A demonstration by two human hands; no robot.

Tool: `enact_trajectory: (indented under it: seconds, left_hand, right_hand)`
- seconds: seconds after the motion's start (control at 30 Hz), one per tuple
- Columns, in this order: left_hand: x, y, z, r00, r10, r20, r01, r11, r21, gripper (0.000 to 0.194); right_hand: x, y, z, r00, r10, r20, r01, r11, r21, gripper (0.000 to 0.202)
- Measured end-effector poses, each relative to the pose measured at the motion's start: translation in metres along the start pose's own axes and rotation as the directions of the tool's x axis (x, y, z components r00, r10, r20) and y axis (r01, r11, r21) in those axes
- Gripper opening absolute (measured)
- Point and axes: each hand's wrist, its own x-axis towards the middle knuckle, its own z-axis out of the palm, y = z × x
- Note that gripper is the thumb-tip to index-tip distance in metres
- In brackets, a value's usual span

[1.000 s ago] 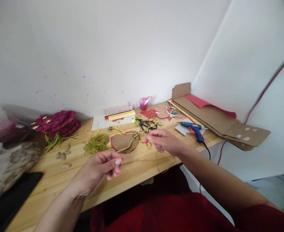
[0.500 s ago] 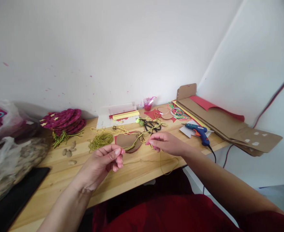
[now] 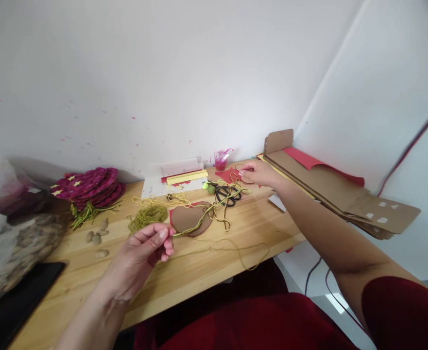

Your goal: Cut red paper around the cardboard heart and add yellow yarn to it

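Note:
My left hand (image 3: 151,248) is closed in a pinch over the front of the table. Between its thumb and finger are olive-green yarn strands (image 3: 190,229), which stretch right across a round brown cardboard piece (image 3: 183,219). My right hand (image 3: 260,173) reaches to the back right, fingertips pinched together over a red paper piece (image 3: 225,175). What the fingertips hold, if anything, I cannot make out. Black-handled scissors (image 3: 238,195) lie under loose yarn between the hands. Just beyond my left hand sits a coil of olive yarn (image 3: 148,217).
Stacked purple discs with yellow stars (image 3: 93,187) stand at the left, near several pebbles (image 3: 101,253) and a plastic bag of stones (image 3: 35,243). Yellow strips (image 3: 187,177) and a cup of pink paint (image 3: 221,160) are at the back. Cardboard sheets (image 3: 330,184) lean along the right.
My right hand has moved away from the front, back and to the right, over the red paper. My left hand keeps its pinch on the yarn. My forearm now hides the glue gun.

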Motion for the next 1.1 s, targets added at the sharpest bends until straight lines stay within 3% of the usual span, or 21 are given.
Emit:
enact_trajectory:
  seconds: [0.23, 0.47, 0.73, 0.87, 1.1]
  left_hand:
    - [-0.003, -0.005, -0.018, 0.997, -0.005, -0.076, 0.008, 0.999, 0.032, 0.032]
    - [-0.005, -0.001, -0.016, 0.983, -0.046, -0.178, 0.053, 0.998, 0.033, 0.04]
    - [-0.005, 0.0, -0.008, 0.977, -0.009, -0.215, 0.019, 0.999, 0.046, 0.039]
    - [-0.005, -0.003, -0.009, 0.983, -0.009, -0.184, 0.014, 1.0, 0.024, 0.038]
    - [-0.008, -0.012, -0.009, 0.978, 0.128, -0.167, -0.133, 0.991, -0.017, 0.024]
  right_hand:
    - [-0.024, 0.018, -0.026, 0.99, 0.079, -0.119, -0.05, 0.973, 0.226, 0.034]
    - [-0.085, 0.033, -0.057, 0.963, 0.159, -0.216, -0.162, 0.987, 0.005, 0.031]
    - [-0.138, 0.078, -0.049, 0.927, 0.26, -0.271, -0.308, 0.94, -0.15, 0.029]
    - [-0.148, 0.095, -0.041, 0.906, 0.319, -0.278, -0.363, 0.924, -0.122, 0.031]
    - [-0.155, 0.101, -0.032, 0.891, 0.313, -0.329, -0.38, 0.911, -0.162, 0.025]
